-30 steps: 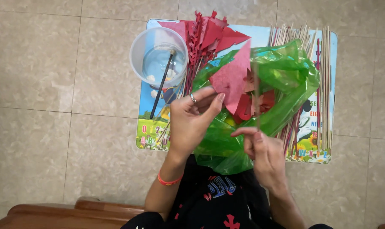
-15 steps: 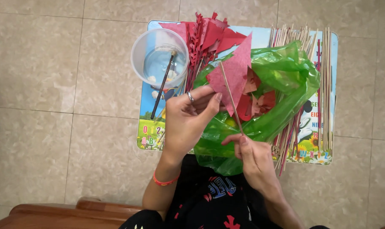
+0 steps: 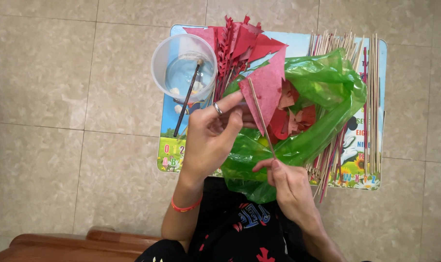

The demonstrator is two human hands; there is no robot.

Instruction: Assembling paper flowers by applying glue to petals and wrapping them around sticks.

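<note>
nearest the camera: wooden bench edge [image 3: 60, 242] at the bottom, dark printed lap [image 3: 240, 233] above it. right hand [image 3: 291, 187] sits just below the green bag [image 3: 322, 97], fingertips pinched shut on the low end of a thin stick [image 3: 262, 116]. stick runs up and left from that pinch, over the bag, and lies along the edge of a red paper flag [image 3: 269, 90]. left hand [image 3: 211, 136] is just left of the bag, ring on one finger, orange band on the wrist; thumb and fingers closed on the flag's lower left edge, holding it above the bag's mouth. bag is open, red paper cutouts [image 3: 291, 114] inside. bag rests on a small table [image 3: 169, 153] with a colourful picture top. left of the bag: clear tub [image 3: 184, 65] with liquid, a brush [image 3: 187, 99] leaning in it, handle sticking out toward the left hand. beyond the bag, far edge of the table: pile of finished red flags [image 3: 240, 41]. right of the bag: bundle of bare sticks [image 3: 371, 97] laid lengthwise, some running under the bag. floor all round the table: beige tiles [image 3: 70, 121], thin grout lines.
</note>
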